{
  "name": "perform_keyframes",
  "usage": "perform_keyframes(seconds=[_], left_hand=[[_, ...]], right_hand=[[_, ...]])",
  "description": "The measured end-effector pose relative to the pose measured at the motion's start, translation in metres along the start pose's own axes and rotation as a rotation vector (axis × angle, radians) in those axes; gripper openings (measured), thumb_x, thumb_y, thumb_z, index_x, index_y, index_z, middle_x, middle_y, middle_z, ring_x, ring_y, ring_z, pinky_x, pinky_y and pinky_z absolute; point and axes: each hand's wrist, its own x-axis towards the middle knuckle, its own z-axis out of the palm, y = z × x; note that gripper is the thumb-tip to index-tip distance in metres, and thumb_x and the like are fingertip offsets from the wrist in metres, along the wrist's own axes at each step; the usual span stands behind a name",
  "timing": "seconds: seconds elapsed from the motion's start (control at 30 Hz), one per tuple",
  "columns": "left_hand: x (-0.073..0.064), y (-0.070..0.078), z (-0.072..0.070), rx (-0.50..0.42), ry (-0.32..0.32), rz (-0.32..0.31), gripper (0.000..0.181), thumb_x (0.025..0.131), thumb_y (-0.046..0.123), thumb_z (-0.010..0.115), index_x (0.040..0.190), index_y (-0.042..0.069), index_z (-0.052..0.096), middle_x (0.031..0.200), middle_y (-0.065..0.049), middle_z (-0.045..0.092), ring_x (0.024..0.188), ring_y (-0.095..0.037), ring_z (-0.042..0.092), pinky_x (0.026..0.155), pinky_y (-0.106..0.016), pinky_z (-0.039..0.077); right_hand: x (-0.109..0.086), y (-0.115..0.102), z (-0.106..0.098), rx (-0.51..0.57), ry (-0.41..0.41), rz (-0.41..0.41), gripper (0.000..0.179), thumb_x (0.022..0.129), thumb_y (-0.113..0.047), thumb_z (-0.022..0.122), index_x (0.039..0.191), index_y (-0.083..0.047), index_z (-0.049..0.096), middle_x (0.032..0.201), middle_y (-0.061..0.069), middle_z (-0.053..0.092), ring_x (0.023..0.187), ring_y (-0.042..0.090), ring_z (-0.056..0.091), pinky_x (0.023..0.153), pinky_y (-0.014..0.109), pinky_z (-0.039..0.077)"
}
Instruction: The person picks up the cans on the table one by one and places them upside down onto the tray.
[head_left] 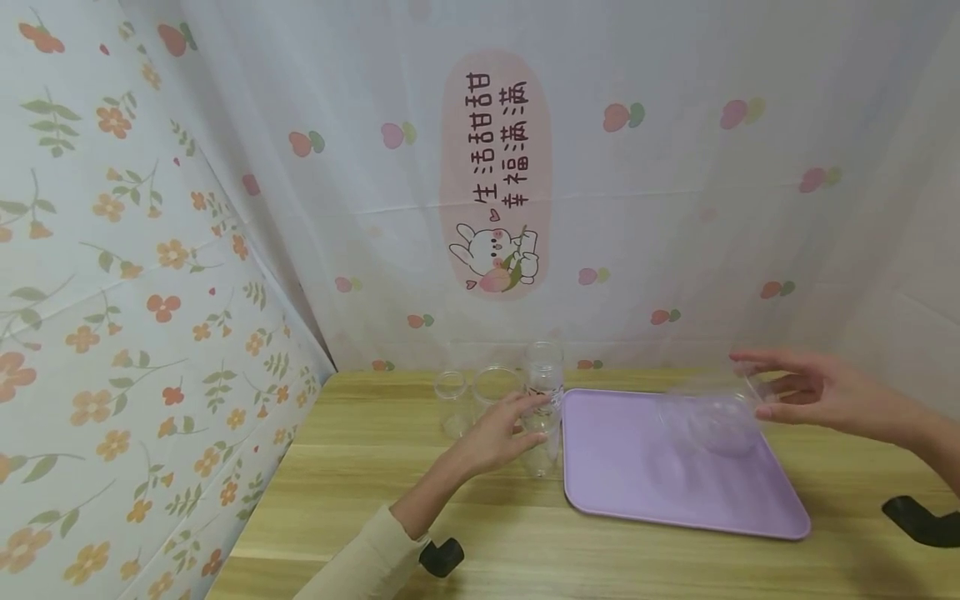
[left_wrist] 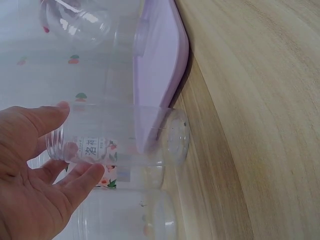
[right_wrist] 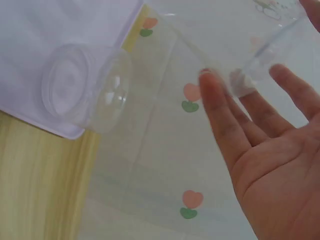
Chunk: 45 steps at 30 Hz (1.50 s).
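Observation:
My left hand (head_left: 498,433) has its thumb and fingers around the threaded neck of a clear plastic jar (left_wrist: 125,132), which stands upright on the table just left of the purple tray (head_left: 675,512). Behind that jar, a printed label (left_wrist: 95,147) shows through the clear wall. Over the tray's far right part, my right hand (head_left: 832,392) holds another clear jar (right_wrist: 267,52), tilted and blurred by motion. A clear jar (right_wrist: 85,87) stands on the tray below it.
More clear jars stand left of the tray, among them a narrow one (head_left: 451,408) and a wide one (head_left: 495,385). A printed curtain (head_left: 637,233) hangs right behind the wooden table (head_left: 360,500), and a floral one (head_left: 150,333) along the left side.

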Motion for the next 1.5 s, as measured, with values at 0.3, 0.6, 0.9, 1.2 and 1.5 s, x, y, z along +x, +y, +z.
perform_keyframes(seconds=[0.3,0.6,0.9,1.2,1.5], left_hand=[[0.0,0.001,-0.001,0.003,0.0,-0.001,0.054,0.1,0.013,0.068,0.149,0.005,0.049,0.142,-0.011,0.05,0.131,-0.027,0.05,0.096,-0.031,0.051],[0.001,0.0,0.001,-0.004,0.007,-0.011,0.054,0.099,0.013,0.069,0.149,0.006,0.05,0.144,-0.01,0.049,0.131,-0.025,0.05,0.095,-0.029,0.051],[0.001,-0.001,0.001,-0.016,0.009,-0.006,0.054,0.098,0.012,0.069,0.149,0.006,0.05,0.145,-0.009,0.049,0.131,-0.023,0.049,0.095,-0.029,0.051],[0.001,-0.001,0.002,-0.01,0.013,-0.001,0.054,0.098,0.011,0.07,0.149,0.005,0.05,0.145,-0.01,0.049,0.131,-0.024,0.049,0.094,-0.028,0.051],[0.001,0.0,0.001,-0.011,0.006,-0.006,0.054,0.098,0.011,0.069,0.149,0.005,0.05,0.144,-0.01,0.049,0.131,-0.024,0.049,0.095,-0.029,0.051]], right_hand=[[0.003,-0.007,-0.003,-0.001,-0.164,0.009,0.067,0.09,-0.008,0.078,0.15,-0.015,0.05,0.133,-0.007,0.058,0.102,0.014,0.067,0.077,0.031,0.058],[0.006,-0.009,-0.003,0.045,-0.314,0.03,0.062,0.091,-0.012,0.077,0.148,-0.014,0.052,0.132,0.012,0.059,0.105,0.024,0.066,0.078,0.033,0.058],[0.007,-0.005,-0.001,-0.017,-0.38,0.009,0.058,0.091,-0.013,0.076,0.145,-0.015,0.055,0.13,0.019,0.059,0.099,0.034,0.066,0.076,0.034,0.057],[0.009,-0.002,0.002,-0.074,-0.4,0.012,0.058,0.088,-0.019,0.081,0.139,-0.004,0.057,0.129,0.022,0.059,0.098,0.038,0.066,0.075,0.033,0.055],[0.007,0.001,0.006,-0.09,-0.4,0.059,0.061,0.084,-0.023,0.085,0.136,-0.004,0.058,0.128,0.025,0.059,0.098,0.043,0.064,0.073,0.034,0.055]])
